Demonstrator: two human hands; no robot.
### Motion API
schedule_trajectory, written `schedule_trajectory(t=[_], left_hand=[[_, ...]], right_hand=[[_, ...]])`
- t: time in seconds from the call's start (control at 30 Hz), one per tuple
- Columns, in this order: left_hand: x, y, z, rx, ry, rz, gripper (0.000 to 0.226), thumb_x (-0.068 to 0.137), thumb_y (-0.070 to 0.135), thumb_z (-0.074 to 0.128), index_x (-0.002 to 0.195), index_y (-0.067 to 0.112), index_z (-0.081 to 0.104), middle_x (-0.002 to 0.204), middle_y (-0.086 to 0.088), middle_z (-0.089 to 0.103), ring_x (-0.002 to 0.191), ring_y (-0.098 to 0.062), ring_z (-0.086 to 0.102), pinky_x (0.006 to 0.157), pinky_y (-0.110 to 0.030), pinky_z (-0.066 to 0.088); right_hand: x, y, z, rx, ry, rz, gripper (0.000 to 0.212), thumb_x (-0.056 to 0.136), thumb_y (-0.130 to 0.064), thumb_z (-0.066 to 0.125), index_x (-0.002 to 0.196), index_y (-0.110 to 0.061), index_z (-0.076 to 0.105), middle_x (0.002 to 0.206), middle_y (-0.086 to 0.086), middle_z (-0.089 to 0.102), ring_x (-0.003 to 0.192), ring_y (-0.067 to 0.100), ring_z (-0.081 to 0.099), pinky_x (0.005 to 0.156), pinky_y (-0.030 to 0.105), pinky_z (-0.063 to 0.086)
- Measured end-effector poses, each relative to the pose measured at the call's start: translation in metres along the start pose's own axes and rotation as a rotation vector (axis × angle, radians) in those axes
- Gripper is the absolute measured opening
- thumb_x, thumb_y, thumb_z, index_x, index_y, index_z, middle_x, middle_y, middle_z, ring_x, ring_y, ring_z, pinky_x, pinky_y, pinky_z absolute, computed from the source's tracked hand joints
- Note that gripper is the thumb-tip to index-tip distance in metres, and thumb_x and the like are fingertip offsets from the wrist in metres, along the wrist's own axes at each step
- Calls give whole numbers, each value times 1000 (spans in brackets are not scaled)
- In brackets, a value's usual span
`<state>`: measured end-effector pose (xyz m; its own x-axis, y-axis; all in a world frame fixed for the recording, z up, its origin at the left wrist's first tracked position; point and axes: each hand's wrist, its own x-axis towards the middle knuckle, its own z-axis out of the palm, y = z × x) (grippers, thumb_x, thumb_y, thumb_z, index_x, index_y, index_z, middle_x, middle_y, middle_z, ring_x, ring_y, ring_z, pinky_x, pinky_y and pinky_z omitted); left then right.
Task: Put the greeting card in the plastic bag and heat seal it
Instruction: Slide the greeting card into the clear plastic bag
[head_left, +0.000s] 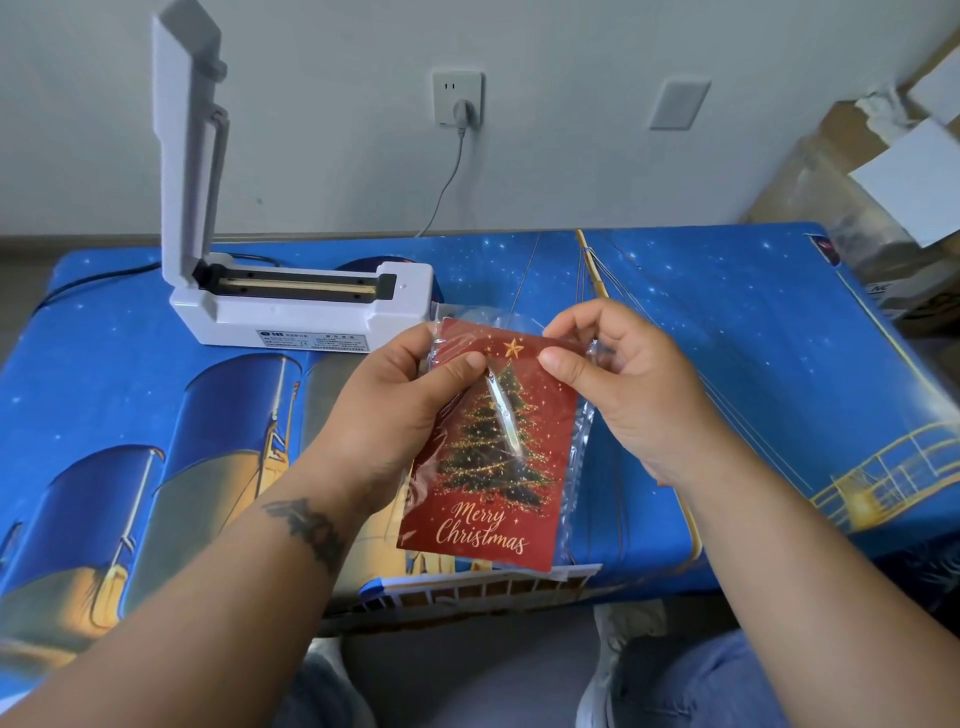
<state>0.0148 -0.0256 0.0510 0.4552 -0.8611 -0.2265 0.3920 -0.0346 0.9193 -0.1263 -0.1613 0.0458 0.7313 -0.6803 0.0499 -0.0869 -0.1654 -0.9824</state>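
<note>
A red greeting card (488, 499) with a Christmas tree and "Merry Christmas" sits inside a clear plastic bag (579, 447), held upright above the table. My left hand (395, 410) pinches the bag's upper left part, thumb on the front. At the bag's top right edge my right hand (623, 384) grips with thumb and fingers. The bag's open mouth points away from me, toward the white heat sealer (306, 312), which stands at the back left with its lid raised.
The table (753, 338) wears a blue cloth printed with a ship. The sealer's grey cable runs up to a wall socket (457, 98). Cardboard boxes (883, 171) with white paper stand at the right. My knees show below the table's near edge.
</note>
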Motion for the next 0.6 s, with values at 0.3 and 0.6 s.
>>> schedule_trajectory(t=[0.3, 0.6], left_hand=[[-2, 2, 3, -16, 11, 4, 10, 83, 11, 64, 90, 16, 69, 78, -8, 76, 66, -19, 72, 55, -26, 56], [-3, 3, 2, -15, 3, -3, 12, 81, 13, 64, 91, 17, 68, 76, -7, 76, 67, -20, 73, 55, -27, 56]], right_hand=[[-1, -1, -1, 0, -5, -22, 9, 79, -23, 70, 81, -32, 65, 78, -14, 62, 74, 9, 58, 71, 37, 54], [-1, 0, -1, -3, -11, -18, 7, 75, -27, 70, 80, -29, 65, 82, 2, 58, 77, 18, 55, 74, 42, 51]])
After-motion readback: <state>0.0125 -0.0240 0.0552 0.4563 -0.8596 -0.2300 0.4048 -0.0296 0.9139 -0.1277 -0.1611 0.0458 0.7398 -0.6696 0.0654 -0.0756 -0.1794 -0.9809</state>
